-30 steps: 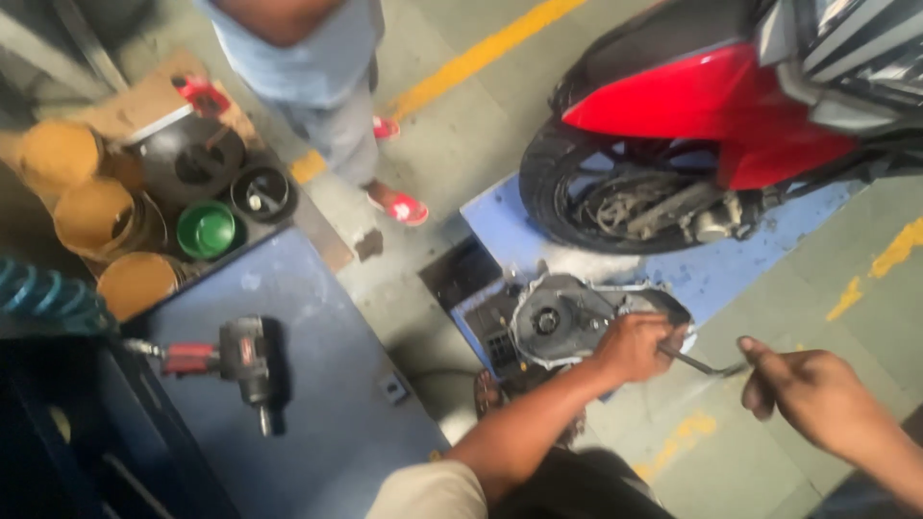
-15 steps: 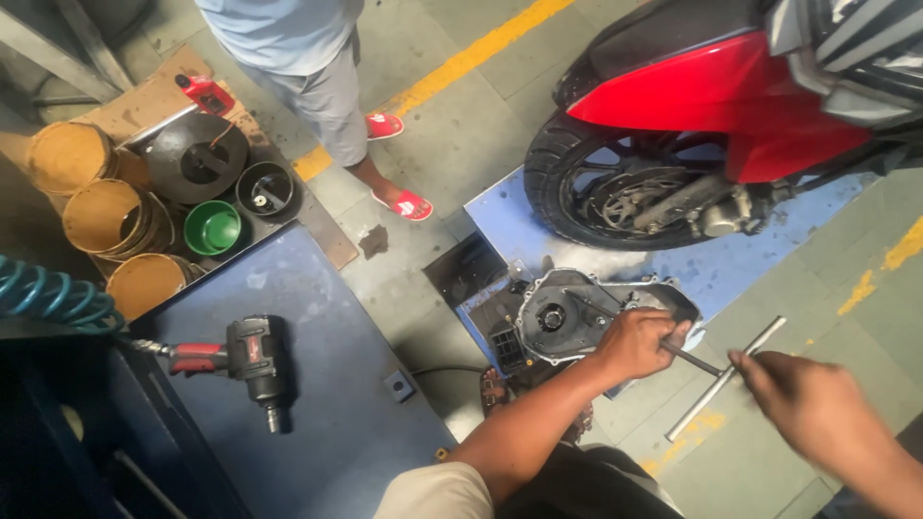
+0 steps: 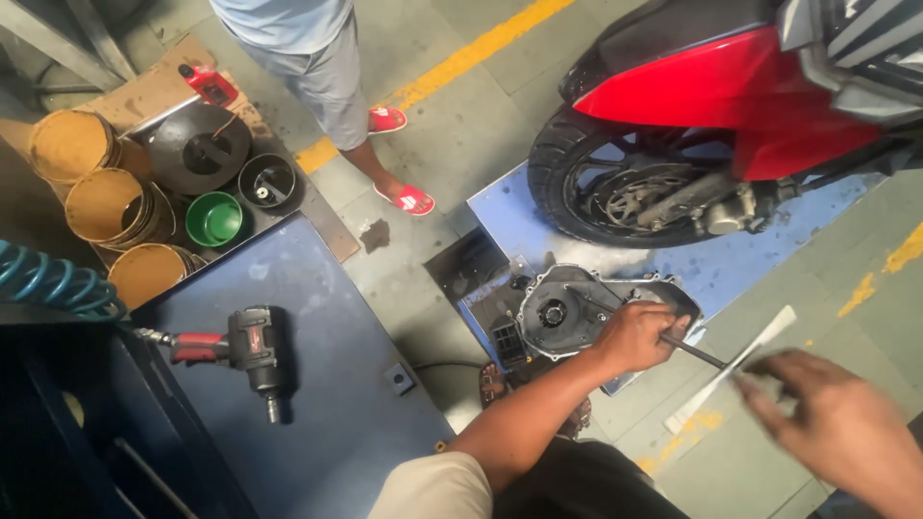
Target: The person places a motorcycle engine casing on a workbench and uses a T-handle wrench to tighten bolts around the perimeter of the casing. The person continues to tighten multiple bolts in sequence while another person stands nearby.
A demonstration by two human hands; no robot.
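Left hand [image 3: 630,336] grip clamps rod [image 3: 694,356] beside engine cover [image 3: 567,312]; right hand [image 3: 836,428] blurred, grip unclear.

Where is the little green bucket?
In the head view, upper left, the small round green bucket sits on the floor beside a black round tub, next to tan drums.

The left arm reaches forward from the bottom of the view, bare below a short pale sleeve, elbow bent and forearm angled up to the right. The left hand [image 3: 635,336] is closed in a fist, knuckles up, gripping something thin. The right hand [image 3: 835,428] comes in from the lower right, blurred, back up, fingers [image 3: 769,370] pointing left.
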